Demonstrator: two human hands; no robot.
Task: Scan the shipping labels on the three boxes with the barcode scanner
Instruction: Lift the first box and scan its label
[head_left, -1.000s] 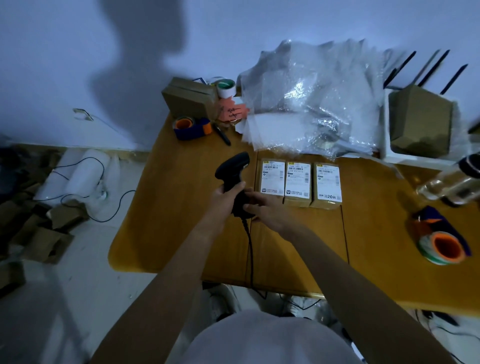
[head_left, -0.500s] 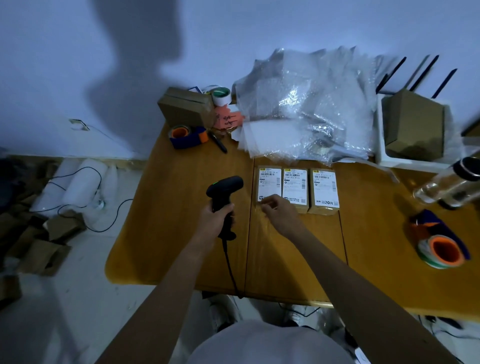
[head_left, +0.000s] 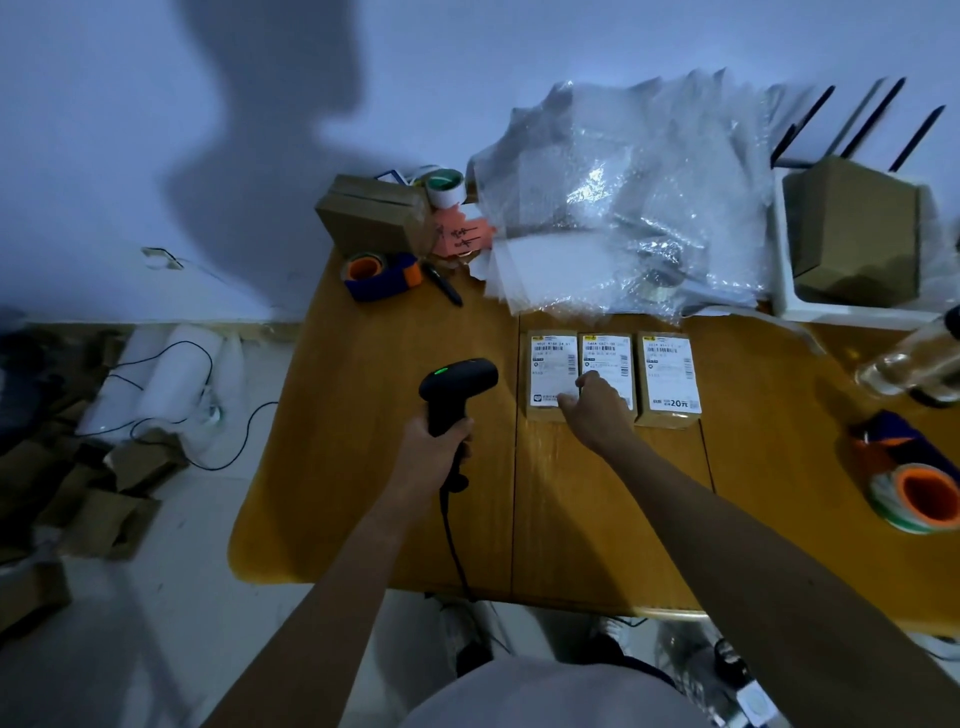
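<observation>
Three small cardboard boxes lie side by side on the wooden table (head_left: 363, 467), each with a white shipping label on top: left box (head_left: 550, 364), middle box (head_left: 608, 353), right box (head_left: 669, 376). My left hand (head_left: 434, 449) grips the handle of a black barcode scanner (head_left: 457, 387), whose head points right toward the boxes and shows a green light. The scanner's cord hangs down over the table's front edge. My right hand (head_left: 597, 410) rests on the near ends of the left and middle boxes, fingers touching their labels.
Bubble wrap (head_left: 623, 208) is piled behind the boxes. A brown carton (head_left: 374, 213), tape rolls (head_left: 379, 273) and a pen sit at the back left. A white bin (head_left: 810, 312) holding a carton stands back right. A clear bottle (head_left: 909, 364) and a tape dispenser (head_left: 914, 493) lie right.
My right hand has let go of the scanner and reached forward onto the left and middle boxes. My left hand has kept the scanner and carried it left, clear of the boxes.
</observation>
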